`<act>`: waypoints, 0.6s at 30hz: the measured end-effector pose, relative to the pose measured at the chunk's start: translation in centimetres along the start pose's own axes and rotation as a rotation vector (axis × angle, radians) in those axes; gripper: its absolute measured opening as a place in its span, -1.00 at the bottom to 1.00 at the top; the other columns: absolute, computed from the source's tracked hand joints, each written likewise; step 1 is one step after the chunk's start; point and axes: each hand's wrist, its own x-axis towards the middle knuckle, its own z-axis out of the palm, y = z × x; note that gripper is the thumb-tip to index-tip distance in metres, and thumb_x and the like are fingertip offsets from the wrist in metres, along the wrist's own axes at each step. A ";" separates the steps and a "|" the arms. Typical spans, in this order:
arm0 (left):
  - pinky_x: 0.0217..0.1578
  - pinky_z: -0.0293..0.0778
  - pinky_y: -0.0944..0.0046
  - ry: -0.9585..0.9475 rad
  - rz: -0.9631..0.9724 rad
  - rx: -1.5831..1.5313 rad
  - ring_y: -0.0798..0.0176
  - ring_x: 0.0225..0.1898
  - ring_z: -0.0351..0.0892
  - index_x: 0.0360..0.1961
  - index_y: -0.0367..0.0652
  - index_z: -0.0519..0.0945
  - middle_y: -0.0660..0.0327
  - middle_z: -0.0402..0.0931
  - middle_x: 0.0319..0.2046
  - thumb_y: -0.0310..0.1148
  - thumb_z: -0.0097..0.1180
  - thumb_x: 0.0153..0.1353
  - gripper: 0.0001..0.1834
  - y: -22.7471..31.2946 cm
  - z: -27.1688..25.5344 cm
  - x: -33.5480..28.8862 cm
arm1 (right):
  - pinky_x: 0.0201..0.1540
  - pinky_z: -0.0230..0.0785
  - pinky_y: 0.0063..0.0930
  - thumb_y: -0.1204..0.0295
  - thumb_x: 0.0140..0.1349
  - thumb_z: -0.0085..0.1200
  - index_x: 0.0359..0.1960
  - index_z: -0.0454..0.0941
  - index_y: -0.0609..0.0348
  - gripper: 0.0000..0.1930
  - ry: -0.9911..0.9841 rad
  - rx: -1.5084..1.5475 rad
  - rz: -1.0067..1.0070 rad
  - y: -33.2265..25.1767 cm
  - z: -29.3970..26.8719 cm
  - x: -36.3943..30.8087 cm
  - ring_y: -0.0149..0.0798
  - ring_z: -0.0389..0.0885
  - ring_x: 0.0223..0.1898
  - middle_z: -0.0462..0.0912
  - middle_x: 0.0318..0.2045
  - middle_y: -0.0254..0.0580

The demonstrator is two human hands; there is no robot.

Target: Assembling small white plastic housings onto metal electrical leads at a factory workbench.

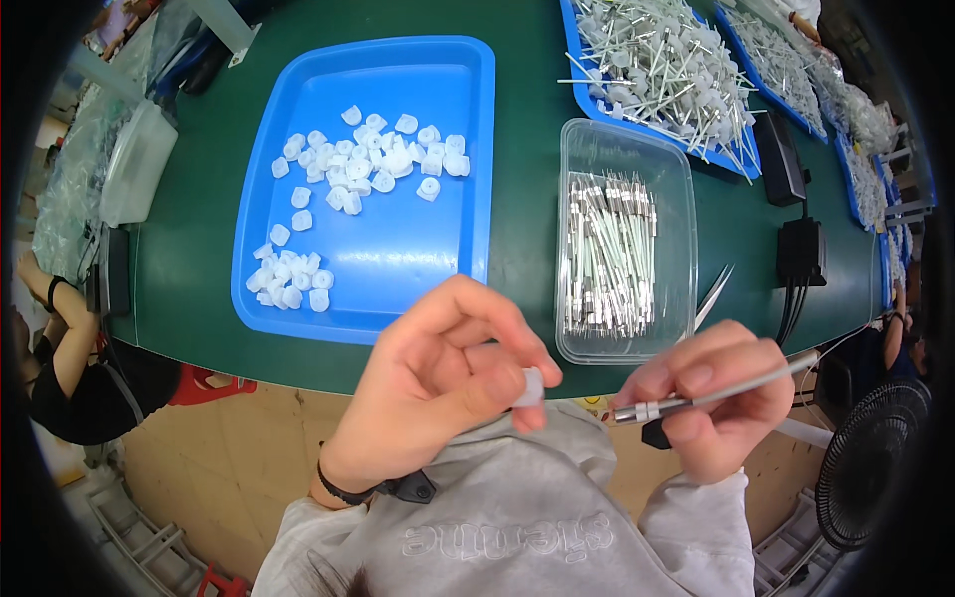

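Left hand pinches white cap; right hand clamps rod, metal tip left bare, likely for clear view (box of spares within reach).

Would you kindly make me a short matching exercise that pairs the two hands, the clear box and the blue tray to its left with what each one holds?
Column one
1. Left hand
2. Right hand
3. Clear box
4. Blue tray

Column two
A. A heap of many rods with metal ends
B. A single pale rod
C. Scattered loose white pieces
D. One small white piece

Right pairs: 1-D, 2-B, 3-A, 4-C
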 end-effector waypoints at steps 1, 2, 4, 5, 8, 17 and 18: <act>-0.31 0.43 0.35 -0.029 0.021 -0.007 0.32 -0.32 0.46 -0.29 -0.33 0.37 0.08 0.43 -0.29 -0.60 -0.08 0.12 -0.89 -0.3 0.0 0.0 | -0.38 0.53 -0.44 0.78 -0.19 0.13 -0.31 0.37 0.46 -0.68 -0.010 -0.019 -0.025 0.2 0.0 -0.4 -0.07 0.58 -0.35 0.50 -0.42 0.12; -0.30 0.44 0.34 -0.059 0.041 -0.014 0.32 -0.31 0.47 -0.28 -0.34 0.37 0.08 0.42 -0.28 -0.60 -0.08 0.11 -0.87 -0.7 -0.1 0.0 | -0.37 0.53 -0.43 0.78 -0.19 0.13 -0.30 0.36 0.46 -0.66 -0.020 -0.039 -0.051 0.3 0.1 -0.7 -0.06 0.58 -0.34 0.49 -0.41 0.13; -0.27 0.44 0.32 -0.099 0.057 -0.017 0.30 -0.27 0.46 -0.23 -0.35 0.37 0.09 0.40 -0.25 -0.62 -0.07 0.10 -0.82 -1.1 -0.1 0.0 | -0.34 0.54 -0.41 0.78 -0.18 0.13 -0.28 0.35 0.45 -0.65 -0.032 -0.074 -0.111 0.5 0.2 -1.1 -0.04 0.58 -0.33 0.48 -0.38 0.17; -0.25 0.44 0.30 -0.107 0.054 -0.013 0.29 -0.24 0.46 -0.19 -0.36 0.37 0.09 0.39 -0.23 -0.64 -0.06 0.08 -0.78 -1.1 0.0 -0.1 | -0.32 0.53 -0.39 0.79 -0.18 0.13 -0.28 0.34 0.45 -0.65 -0.037 -0.089 -0.146 0.5 0.4 -1.2 -0.02 0.57 -0.32 0.47 -0.35 0.18; -0.39 0.44 0.36 -0.064 0.083 0.076 0.26 -0.41 0.46 -0.20 -0.41 0.39 0.02 0.37 -0.28 -0.55 0.03 0.04 -0.73 -1.1 1.6 0.1 | -0.27 0.53 -0.32 0.83 -0.19 0.09 -0.31 0.33 0.44 -0.66 -0.013 -0.063 -0.142 -0.1 1.2 -1.3 0.03 0.56 -0.30 0.44 -0.30 0.21; -0.47 0.51 0.43 -0.122 0.072 0.136 0.24 -0.45 0.51 -0.23 -0.54 0.42 -0.06 0.36 -0.35 -0.50 0.14 -0.03 -0.65 -1.2 1.7 -0.1 | -0.36 0.49 -0.40 0.66 -0.12 0.12 -0.37 0.34 0.30 -0.74 0.046 -0.068 -0.225 -0.2 1.6 -1.2 -0.10 0.54 -0.35 0.46 -0.35 0.01; -0.48 0.51 0.44 -0.136 0.084 0.129 0.25 -0.46 0.51 -0.23 -0.55 0.42 -0.05 0.36 -0.35 -0.49 0.14 -0.02 -0.65 -1.3 1.6 -0.1 | -0.41 0.46 -0.48 0.56 -0.05 0.13 -0.36 0.30 0.18 -0.75 0.054 -0.158 -0.248 0.0 1.7 -1.4 -0.20 0.51 -0.37 0.43 -0.38 -0.13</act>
